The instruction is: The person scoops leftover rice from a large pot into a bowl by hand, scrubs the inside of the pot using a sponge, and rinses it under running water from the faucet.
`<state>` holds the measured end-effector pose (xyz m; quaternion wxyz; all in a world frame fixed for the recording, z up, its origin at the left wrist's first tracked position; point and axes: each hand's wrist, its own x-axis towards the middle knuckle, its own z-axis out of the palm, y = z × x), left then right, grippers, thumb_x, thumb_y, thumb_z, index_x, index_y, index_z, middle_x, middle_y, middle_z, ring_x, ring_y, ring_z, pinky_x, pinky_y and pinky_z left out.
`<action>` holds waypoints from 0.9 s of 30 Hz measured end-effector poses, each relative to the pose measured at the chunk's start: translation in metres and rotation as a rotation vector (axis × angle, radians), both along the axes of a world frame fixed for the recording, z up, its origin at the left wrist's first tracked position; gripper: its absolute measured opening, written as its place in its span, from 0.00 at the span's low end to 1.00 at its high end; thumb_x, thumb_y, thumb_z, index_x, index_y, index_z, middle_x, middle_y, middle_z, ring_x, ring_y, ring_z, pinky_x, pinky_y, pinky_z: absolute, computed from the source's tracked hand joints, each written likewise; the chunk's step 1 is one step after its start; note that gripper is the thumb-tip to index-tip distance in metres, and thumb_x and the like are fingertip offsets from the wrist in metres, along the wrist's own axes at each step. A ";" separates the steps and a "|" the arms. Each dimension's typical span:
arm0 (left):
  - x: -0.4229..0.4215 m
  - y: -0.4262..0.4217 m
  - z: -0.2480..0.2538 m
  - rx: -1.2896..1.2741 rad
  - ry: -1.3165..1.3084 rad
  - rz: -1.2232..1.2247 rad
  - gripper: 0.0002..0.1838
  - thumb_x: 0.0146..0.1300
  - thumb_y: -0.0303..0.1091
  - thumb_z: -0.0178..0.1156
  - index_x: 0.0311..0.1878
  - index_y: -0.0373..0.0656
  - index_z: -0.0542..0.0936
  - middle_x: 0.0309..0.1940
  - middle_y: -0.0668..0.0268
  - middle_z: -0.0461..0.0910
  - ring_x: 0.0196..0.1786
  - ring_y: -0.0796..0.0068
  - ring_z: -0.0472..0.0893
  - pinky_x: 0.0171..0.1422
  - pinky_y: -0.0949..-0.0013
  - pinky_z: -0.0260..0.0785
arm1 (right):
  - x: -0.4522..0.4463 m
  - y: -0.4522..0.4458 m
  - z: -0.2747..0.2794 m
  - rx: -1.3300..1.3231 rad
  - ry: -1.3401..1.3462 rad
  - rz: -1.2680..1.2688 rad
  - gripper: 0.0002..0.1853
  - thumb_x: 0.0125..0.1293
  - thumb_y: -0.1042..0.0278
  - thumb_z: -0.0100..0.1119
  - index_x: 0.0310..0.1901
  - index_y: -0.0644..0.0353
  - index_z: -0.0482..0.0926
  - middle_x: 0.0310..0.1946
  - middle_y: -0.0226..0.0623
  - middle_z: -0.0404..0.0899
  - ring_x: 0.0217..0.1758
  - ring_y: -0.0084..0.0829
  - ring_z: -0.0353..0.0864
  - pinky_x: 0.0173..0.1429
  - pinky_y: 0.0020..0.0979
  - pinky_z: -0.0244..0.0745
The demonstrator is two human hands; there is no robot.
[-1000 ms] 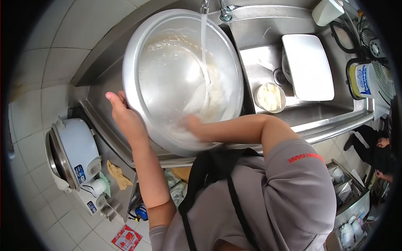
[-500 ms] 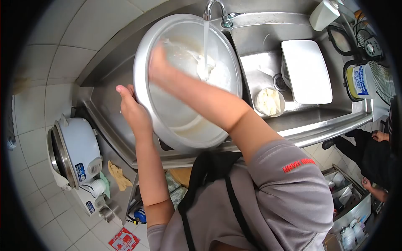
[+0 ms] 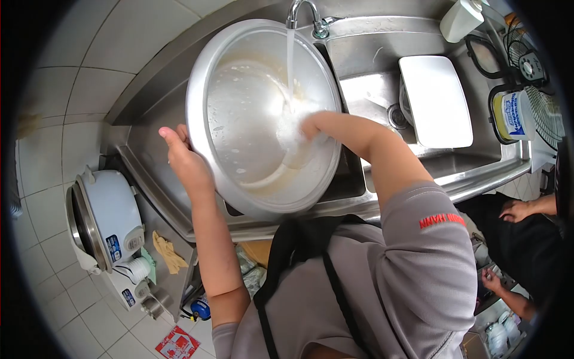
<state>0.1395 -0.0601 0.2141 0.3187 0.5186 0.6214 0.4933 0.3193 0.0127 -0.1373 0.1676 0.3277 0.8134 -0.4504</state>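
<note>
A large round metal basin [image 3: 239, 137] is propped over the sink, its inside facing me, with wet streaks and pale brownish water marks. My left hand [image 3: 188, 158] grips its left rim, the thumb up outside and the fingers mostly hidden behind. Inside the basin, near its right wall, my right hand [image 3: 307, 128] is smeared by motion among white suds and splashing water, so its fingers and anything in them cannot be made out. Water streams from the faucet [image 3: 292, 23] into the basin just above this hand.
The right sink bowl [image 3: 371, 51] holds a white rectangular lidded container [image 3: 436, 102]. A white bottle [image 3: 461, 21] and a labelled tub [image 3: 515, 116] stand beyond. Left are a rice cooker [image 3: 113, 209] and yellow gloves [image 3: 167, 251]. Another person's hand [image 3: 515, 210] shows at right.
My right hand has swept from the basin's upper left across to its right side. My left hand stays at the rim. The person at right has come closer.
</note>
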 end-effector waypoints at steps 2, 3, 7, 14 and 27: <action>-0.001 0.001 -0.001 0.004 -0.008 -0.012 0.30 0.67 0.57 0.29 0.16 0.44 0.57 0.16 0.74 0.54 0.23 0.80 0.52 0.29 0.75 0.45 | -0.006 0.031 0.040 -0.050 -0.134 -0.254 0.16 0.49 0.61 0.60 0.39 0.60 0.79 0.33 0.44 0.79 0.34 0.40 0.78 0.41 0.42 0.73; -0.001 0.000 -0.001 0.003 -0.009 -0.017 0.30 0.67 0.57 0.29 0.16 0.44 0.57 0.16 0.74 0.53 0.23 0.80 0.51 0.29 0.75 0.45 | -0.014 0.064 0.008 -0.279 -0.010 -0.469 0.10 0.49 0.69 0.58 0.33 0.65 0.78 0.27 0.49 0.78 0.27 0.41 0.79 0.32 0.40 0.76; 0.003 -0.001 0.000 0.000 -0.009 0.007 0.30 0.67 0.57 0.29 0.16 0.44 0.57 0.16 0.74 0.53 0.23 0.80 0.51 0.29 0.75 0.45 | -0.002 0.089 0.070 -0.721 0.313 -0.755 0.08 0.53 0.75 0.56 0.31 0.73 0.75 0.27 0.51 0.77 0.27 0.42 0.81 0.34 0.39 0.81; 0.002 -0.001 0.001 -0.003 0.009 -0.002 0.30 0.67 0.57 0.29 0.16 0.44 0.58 0.16 0.74 0.54 0.23 0.81 0.51 0.29 0.75 0.45 | 0.007 0.106 0.152 -0.483 0.248 -0.908 0.13 0.55 0.66 0.56 0.39 0.64 0.77 0.26 0.35 0.76 0.24 0.29 0.74 0.27 0.30 0.70; 0.001 -0.001 0.000 0.005 -0.044 -0.028 0.30 0.67 0.57 0.28 0.16 0.44 0.58 0.16 0.75 0.54 0.23 0.81 0.51 0.29 0.76 0.44 | 0.004 0.101 0.045 0.677 0.662 -0.894 0.14 0.61 0.59 0.45 0.40 0.56 0.77 0.35 0.44 0.78 0.41 0.41 0.76 0.44 0.39 0.70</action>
